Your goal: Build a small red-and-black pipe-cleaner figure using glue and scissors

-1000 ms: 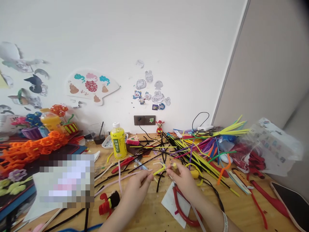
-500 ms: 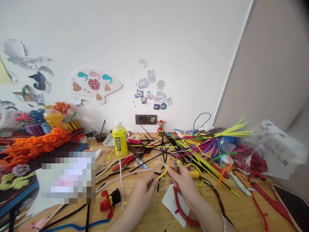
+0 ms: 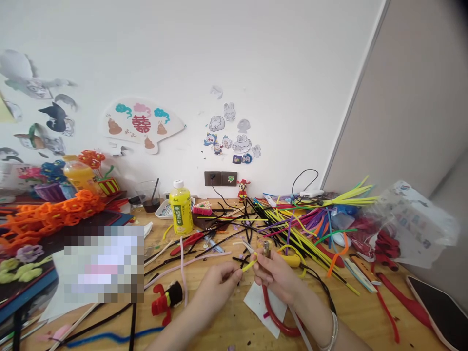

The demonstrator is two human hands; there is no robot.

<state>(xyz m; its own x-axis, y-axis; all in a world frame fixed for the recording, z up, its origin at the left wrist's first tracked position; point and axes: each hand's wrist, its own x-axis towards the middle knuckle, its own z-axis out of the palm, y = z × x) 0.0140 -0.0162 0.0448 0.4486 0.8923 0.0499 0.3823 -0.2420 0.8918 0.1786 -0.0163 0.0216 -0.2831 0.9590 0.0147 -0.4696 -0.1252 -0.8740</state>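
A short yellow pipe cleaner (image 3: 250, 265) runs between my two hands above the wooden table. My left hand (image 3: 221, 285) pinches its lower left end between thumb and fingertips. My right hand (image 3: 277, 274) is closed on the upper right end, fingers curled. Just behind the right fingers a small metal tip (image 3: 266, 247) sticks up; what it belongs to is hidden. Beneath this hand curves a red loop handle (image 3: 269, 308), lying over a white paper sheet (image 3: 252, 302); I cannot tell whether the hand holds it. A yellow corded tool (image 3: 293, 261) lies beyond the right hand.
Loose pipe cleaners (image 3: 310, 246) pile up at the right. A yellow drink bottle (image 3: 181, 209) stands at back. Left of my hands lies a red and black pipe-cleaner figure (image 3: 166, 300). A phone (image 3: 437, 304) rests at the right edge, a plastic bag (image 3: 413, 224) behind it.
My right fingers have curled in more around the yellow pipe cleaner, and the right hand has turned slightly. My left hand keeps its pinch. The whole view has shifted a little.
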